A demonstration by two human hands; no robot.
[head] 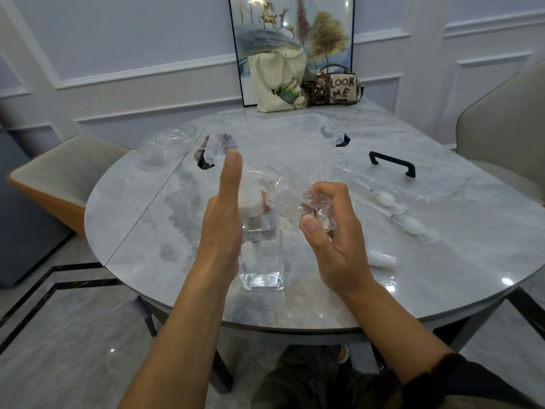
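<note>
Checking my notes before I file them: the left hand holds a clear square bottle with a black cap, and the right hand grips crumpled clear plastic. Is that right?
Not quite: the cap is white, not black, as the head view shows. The left hand does hold the clear square bottle, and the right hand grips crumpled clear plastic.

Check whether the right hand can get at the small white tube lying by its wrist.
Probably yes for reach: the white tube lies on bare table right beside the right hand, nothing between. But that hand pinches crumpled clear wrap, so it would likely have to drop it first.
</note>
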